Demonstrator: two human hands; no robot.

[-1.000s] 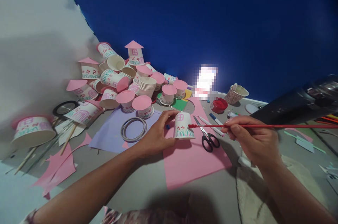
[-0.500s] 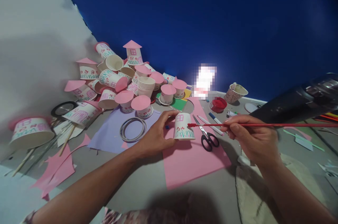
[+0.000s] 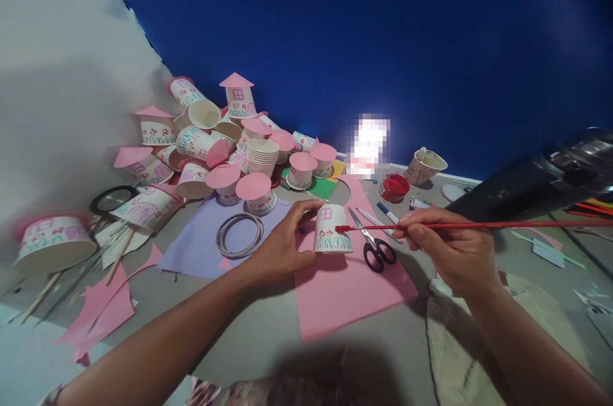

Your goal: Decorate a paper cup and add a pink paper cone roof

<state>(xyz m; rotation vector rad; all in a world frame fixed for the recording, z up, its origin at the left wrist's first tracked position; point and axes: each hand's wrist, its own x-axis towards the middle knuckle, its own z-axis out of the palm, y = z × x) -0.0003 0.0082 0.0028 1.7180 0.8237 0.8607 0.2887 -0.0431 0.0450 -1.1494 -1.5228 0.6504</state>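
Observation:
My left hand (image 3: 282,243) is closed round the left side of a white paper cup (image 3: 328,237), which is upside down. The cup carries a drawn pink window, red flower dabs and a green grass line. A long red paintbrush (image 3: 373,227) lies level in the fingers of my right hand (image 3: 453,249), its red tip at the cup's right side. Below the cup is a pink paper sheet (image 3: 345,304), and black-handled scissors (image 3: 376,249) lie on it just right of the cup. A red paint jar (image 3: 393,187) stands behind my right hand.
At the left is a pile of decorated cups, several with pink paper roofs (image 3: 253,186). A grey tape ring (image 3: 239,235) rests on purple paper (image 3: 184,246). A patterned cup (image 3: 425,166) stands by the blue wall; a dark cylindrical object (image 3: 531,176) juts in from the right.
My right hand and the paintbrush have shifted slightly left, bringing the red tip further across the cup's front. My left hand holds the cup nearly still.

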